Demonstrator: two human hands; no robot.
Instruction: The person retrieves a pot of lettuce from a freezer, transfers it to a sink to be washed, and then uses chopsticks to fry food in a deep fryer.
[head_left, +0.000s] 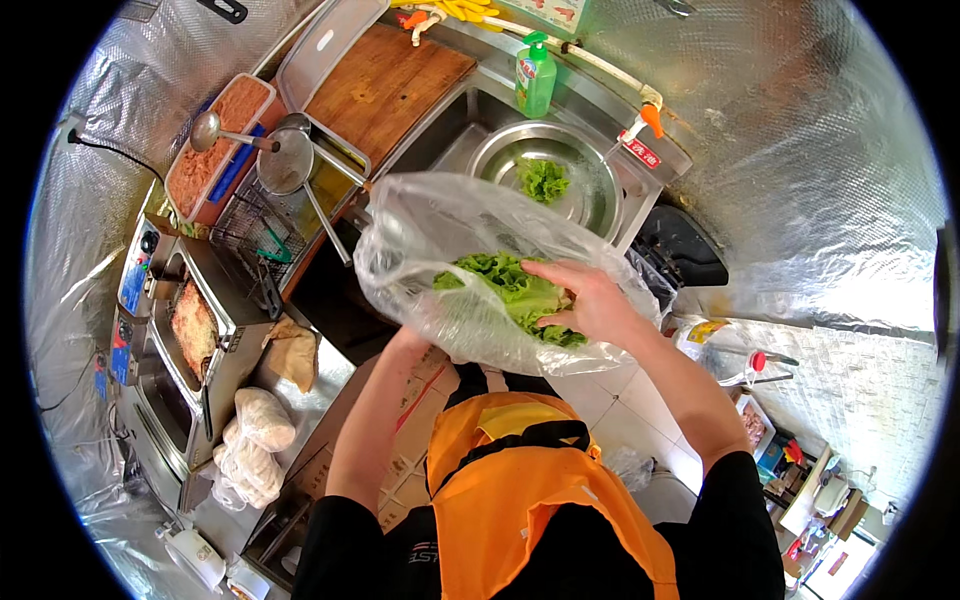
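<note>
A clear plastic bag (409, 217) is spread open in front of my orange apron. My left hand (421, 343) supports it from the near left side, its fingers mostly hidden behind the film. Inside the bag's mouth, my right hand (589, 300) grips a bunch of green leaf lettuce (517, 292), with thumb and forefinger spread around it. Just beyond the bag, a round steel basin (596, 184) stands at the sink (450, 146). One smaller piece of lettuce (543, 180) lies in the basin. The bag covers part of the basin's near side.
A green pump bottle (535, 79) stands behind the basin, near an orange-handled tap (651, 120). Leftward are a wooden board (390, 82), a mesh strainer (285, 161), a tub of minced food (225, 127) and a fryer (232, 300). A black bin (686, 247) sits right of the sink.
</note>
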